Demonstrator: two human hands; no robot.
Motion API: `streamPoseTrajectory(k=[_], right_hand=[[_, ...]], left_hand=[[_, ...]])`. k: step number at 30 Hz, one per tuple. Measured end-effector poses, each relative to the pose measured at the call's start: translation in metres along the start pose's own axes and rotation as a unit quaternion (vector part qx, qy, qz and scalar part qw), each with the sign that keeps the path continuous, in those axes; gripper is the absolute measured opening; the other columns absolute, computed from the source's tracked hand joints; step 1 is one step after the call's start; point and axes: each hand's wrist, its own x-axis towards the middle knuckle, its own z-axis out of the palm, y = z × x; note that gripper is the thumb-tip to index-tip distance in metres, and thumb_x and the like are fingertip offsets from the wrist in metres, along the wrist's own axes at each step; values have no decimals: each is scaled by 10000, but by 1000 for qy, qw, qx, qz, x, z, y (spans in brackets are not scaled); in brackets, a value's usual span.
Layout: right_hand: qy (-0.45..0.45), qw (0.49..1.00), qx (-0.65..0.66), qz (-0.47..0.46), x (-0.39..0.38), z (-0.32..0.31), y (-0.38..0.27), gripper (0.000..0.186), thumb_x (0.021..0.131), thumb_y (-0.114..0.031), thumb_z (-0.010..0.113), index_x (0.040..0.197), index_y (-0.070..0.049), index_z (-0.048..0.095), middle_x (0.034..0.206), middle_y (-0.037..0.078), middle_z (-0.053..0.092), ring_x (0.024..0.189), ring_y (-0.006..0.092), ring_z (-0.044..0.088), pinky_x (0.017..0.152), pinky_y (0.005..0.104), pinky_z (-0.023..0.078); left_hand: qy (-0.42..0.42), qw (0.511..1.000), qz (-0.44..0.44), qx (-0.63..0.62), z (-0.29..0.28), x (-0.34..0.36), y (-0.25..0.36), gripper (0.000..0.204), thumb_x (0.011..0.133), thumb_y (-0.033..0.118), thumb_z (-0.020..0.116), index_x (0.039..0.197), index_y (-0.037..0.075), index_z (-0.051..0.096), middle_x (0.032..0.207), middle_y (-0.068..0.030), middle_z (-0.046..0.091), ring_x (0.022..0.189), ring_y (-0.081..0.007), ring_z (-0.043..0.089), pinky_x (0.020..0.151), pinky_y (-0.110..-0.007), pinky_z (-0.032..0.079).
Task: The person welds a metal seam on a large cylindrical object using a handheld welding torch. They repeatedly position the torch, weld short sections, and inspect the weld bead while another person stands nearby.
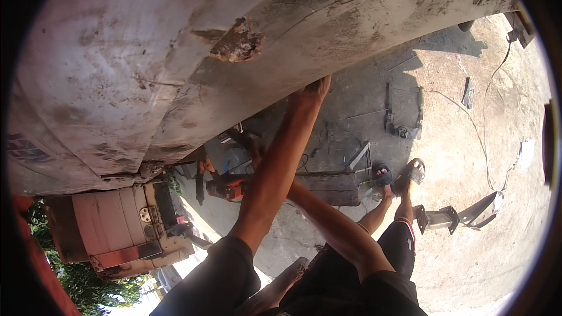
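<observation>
- Conc. floor (453, 181), cracked & stained; shaded ctr., sunlit r.
- Beam (336, 189), 1, dk., long, approx. ctr.
- Angled metal pc. (360, 156), 1, nr. r. end of beam; contact unclear.
- Frame pc. (403, 132), 1, dk., in shade nr. sunlit edge.
- Flat strip (468, 93), 1, dk., upper r.
- Thin cable (483, 151), curving, r. side.
- White pc. (527, 153), 1, far r., material unclear.
- Metal bracket (436, 219), 1, dk., lower r.
- Sandals (384, 178), 1 pr., dk., worn, betw. beam & bracket.

No words or numbers can be read clearly. A blocky blue marking (28, 148) resembling lettering stands on the broad, scuffed, off-white painted metal panel (111, 64), near its left edge; its characters are too distorted to tell.
</observation>
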Motion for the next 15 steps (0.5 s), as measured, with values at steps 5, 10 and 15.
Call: streamPoseTrajectory(k=[5, 10, 15], right_hand=[[-13, 999, -45, -10, 3, 0, 8, 529, 999, -442, 382, 1376, -74, 426, 1339, 135, 531, 1205, 286, 499, 1068, 445, 368], [-50, 998, 31, -5, 12, -17, 9, 482, 1014, -397, 375, 1380, -86, 414, 1324, 113, 522, 1187, 273, 490, 1060, 408, 363], [-125, 991, -37, -9, 22, 6, 13, 438, 998, -312, 430, 1368, -79, 437, 1249, 115, 531, 1102, 274, 516, 995, 389, 388]], left_hand=[[6, 1000, -14, 1, 6, -4, 0, 697, 879, 249, 703, 1411, -21, 341, 1441, -224, 363, 1376, -387, 335, 1122, -627, 283], [13, 999, -22, -23, 11, -7, 0, 671, 878, 244, 698, 1402, -14, 368, 1438, -220, 374, 1374, -387, 339, 1126, -625, 277], [34, 999, -6, -19, 13, -9, -1, 632, 879, 220, 690, 1388, -15, 399, 1423, -219, 406, 1372, -380, 345, 1130, -625, 270]])
